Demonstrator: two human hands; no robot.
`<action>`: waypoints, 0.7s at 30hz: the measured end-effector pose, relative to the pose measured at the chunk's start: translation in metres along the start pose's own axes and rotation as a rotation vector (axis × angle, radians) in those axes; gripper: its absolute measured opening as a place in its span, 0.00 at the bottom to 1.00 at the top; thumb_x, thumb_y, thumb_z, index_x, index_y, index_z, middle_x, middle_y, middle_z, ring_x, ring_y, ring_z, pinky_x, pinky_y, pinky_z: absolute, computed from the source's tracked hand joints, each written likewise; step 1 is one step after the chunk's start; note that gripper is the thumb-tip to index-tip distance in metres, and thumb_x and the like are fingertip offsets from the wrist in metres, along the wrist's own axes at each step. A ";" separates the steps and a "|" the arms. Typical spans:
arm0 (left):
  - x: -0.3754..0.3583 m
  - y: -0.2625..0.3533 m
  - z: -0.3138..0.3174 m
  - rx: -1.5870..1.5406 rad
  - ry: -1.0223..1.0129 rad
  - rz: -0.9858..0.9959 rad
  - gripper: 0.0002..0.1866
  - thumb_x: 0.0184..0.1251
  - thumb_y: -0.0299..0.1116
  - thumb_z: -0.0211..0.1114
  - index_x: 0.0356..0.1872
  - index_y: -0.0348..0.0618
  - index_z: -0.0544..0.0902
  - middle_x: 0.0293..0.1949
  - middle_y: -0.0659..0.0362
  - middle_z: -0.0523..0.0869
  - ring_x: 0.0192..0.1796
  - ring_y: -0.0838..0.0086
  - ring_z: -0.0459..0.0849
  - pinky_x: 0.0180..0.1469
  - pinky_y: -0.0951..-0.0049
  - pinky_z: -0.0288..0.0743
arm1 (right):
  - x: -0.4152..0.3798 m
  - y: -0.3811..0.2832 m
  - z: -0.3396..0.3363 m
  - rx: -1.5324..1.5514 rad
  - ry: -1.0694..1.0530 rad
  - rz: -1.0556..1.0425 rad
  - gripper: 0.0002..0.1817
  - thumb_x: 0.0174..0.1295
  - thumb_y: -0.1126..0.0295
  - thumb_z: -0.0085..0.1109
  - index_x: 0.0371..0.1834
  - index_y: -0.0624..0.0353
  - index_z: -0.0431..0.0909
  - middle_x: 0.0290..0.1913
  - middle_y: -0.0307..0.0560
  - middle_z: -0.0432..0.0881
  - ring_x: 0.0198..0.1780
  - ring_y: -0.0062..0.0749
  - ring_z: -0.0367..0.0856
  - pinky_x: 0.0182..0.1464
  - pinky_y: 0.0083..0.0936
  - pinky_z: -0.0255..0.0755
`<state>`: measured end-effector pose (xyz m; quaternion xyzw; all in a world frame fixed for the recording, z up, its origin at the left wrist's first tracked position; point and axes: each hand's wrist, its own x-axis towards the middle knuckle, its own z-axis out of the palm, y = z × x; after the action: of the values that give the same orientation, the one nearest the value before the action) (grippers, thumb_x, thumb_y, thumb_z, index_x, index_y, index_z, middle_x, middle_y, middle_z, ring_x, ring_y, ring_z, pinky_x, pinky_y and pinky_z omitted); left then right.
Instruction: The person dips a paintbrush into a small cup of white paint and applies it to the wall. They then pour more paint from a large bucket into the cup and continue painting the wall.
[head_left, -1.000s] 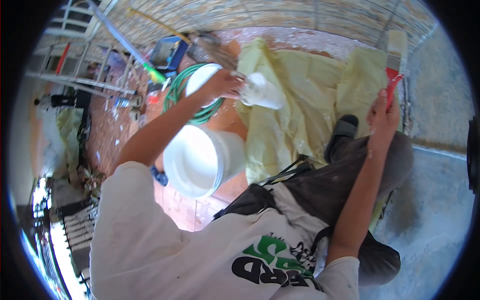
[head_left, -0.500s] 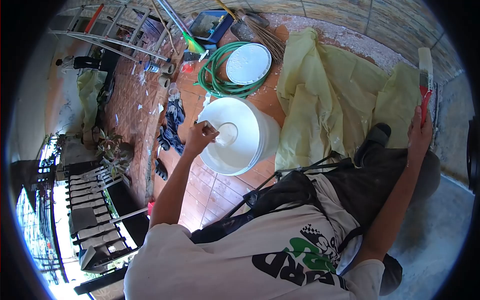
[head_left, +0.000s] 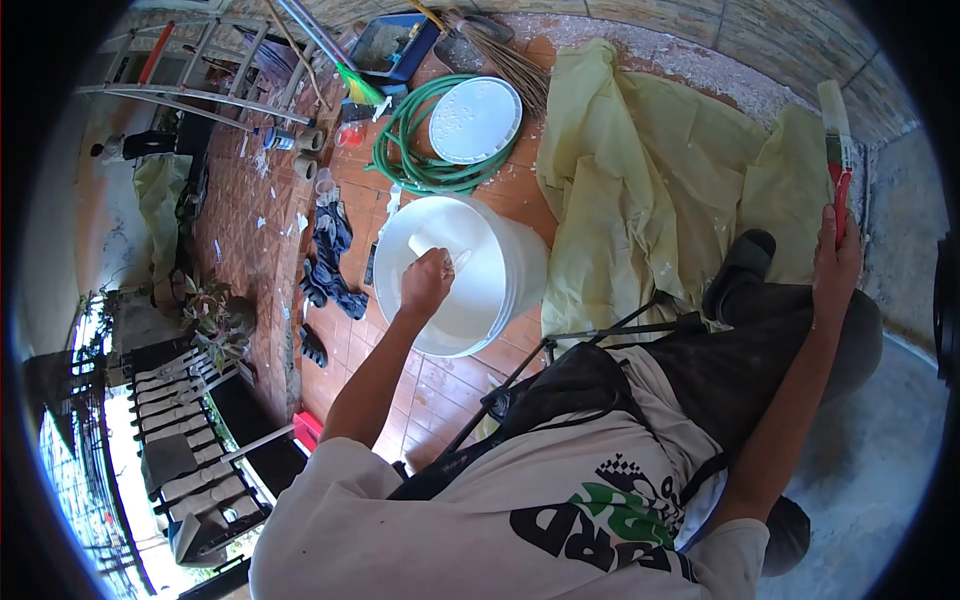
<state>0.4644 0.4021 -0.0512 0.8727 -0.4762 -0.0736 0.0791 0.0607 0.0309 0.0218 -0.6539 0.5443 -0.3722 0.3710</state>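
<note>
The left hand (head_left: 427,283) (the nearer) is pinching a cup (head_left: 461,261) at the bucket's (head_left: 527,265) mouth; the right hand (head_left: 837,258), well rightward, is clasping a brush (head_left: 837,152).

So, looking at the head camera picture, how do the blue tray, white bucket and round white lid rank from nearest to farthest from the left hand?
From the left hand:
1. White bucket: right at the hand.
2. Round white lid: past the bucket.
3. Blue tray: beyond the lid, near the top.
</note>
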 end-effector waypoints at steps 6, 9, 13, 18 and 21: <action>0.001 -0.001 0.017 0.118 -0.023 0.055 0.06 0.51 0.25 0.62 0.28 0.43 0.73 0.30 0.57 0.79 0.32 0.58 0.82 0.34 0.60 0.77 | 0.001 0.004 -0.001 -0.002 0.002 0.015 0.13 0.69 0.59 0.49 0.36 0.59 0.73 0.20 0.31 0.62 0.21 0.13 0.57 0.24 0.16 0.54; 0.000 -0.007 0.019 0.163 -0.029 0.038 0.06 0.51 0.25 0.63 0.28 0.43 0.73 0.30 0.57 0.79 0.32 0.58 0.82 0.33 0.61 0.77 | 0.000 0.001 0.000 -0.006 0.000 0.002 0.13 0.69 0.59 0.49 0.37 0.59 0.73 0.21 0.31 0.63 0.21 0.13 0.57 0.24 0.16 0.54; -0.005 -0.008 0.009 0.148 0.019 0.032 0.08 0.49 0.24 0.64 0.28 0.43 0.73 0.29 0.57 0.79 0.31 0.58 0.82 0.32 0.62 0.77 | 0.000 0.005 -0.001 -0.010 -0.013 -0.015 0.13 0.70 0.59 0.49 0.38 0.59 0.74 0.21 0.31 0.62 0.21 0.12 0.57 0.24 0.16 0.54; -0.019 -0.016 -0.033 -0.148 0.163 -0.044 0.09 0.46 0.21 0.67 0.25 0.38 0.73 0.23 0.53 0.80 0.27 0.61 0.82 0.30 0.67 0.75 | -0.006 -0.003 -0.002 0.015 -0.049 0.012 0.14 0.69 0.59 0.49 0.42 0.59 0.73 0.21 0.30 0.62 0.22 0.11 0.57 0.24 0.15 0.54; -0.031 -0.003 -0.088 -0.333 0.225 -0.253 0.08 0.52 0.23 0.68 0.26 0.35 0.75 0.21 0.55 0.81 0.26 0.72 0.83 0.29 0.74 0.75 | -0.007 -0.001 0.000 0.039 -0.133 0.094 0.14 0.69 0.59 0.49 0.44 0.59 0.73 0.22 0.30 0.62 0.22 0.11 0.58 0.24 0.15 0.54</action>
<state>0.4686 0.4359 0.0352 0.9030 -0.3325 -0.0628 0.2648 0.0604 0.0379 0.0224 -0.6436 0.5411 -0.3208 0.4360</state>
